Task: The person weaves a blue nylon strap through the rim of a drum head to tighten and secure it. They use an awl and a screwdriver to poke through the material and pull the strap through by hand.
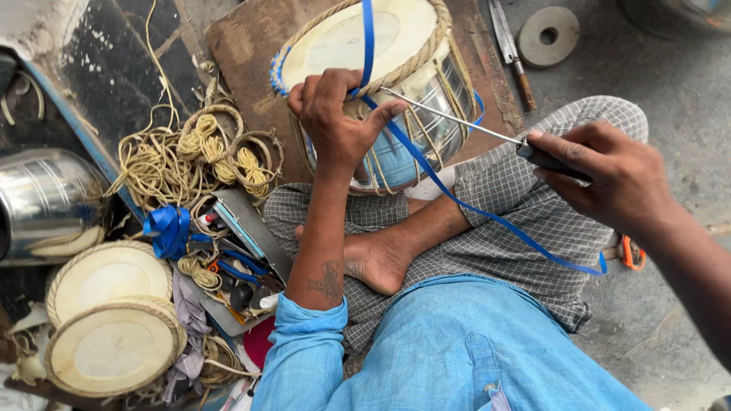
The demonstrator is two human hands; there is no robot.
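A steel drum with a cream skin head and a braided rim rests tilted on a wooden board in front of my crossed legs. My left hand grips the drum's rim, fingers pinching the blue strap where it passes through the braid. My right hand is closed on the dark handle of a long metal awl; its thin shaft points left toward the rim. The blue strap trails from the rim across my lap to the right.
Coils of tan cord lie left of the drum. An open box of tools and blue ribbon sits beside my knee. Two round skin heads and a steel shell are at far left. A knife and stone disc lie at the top.
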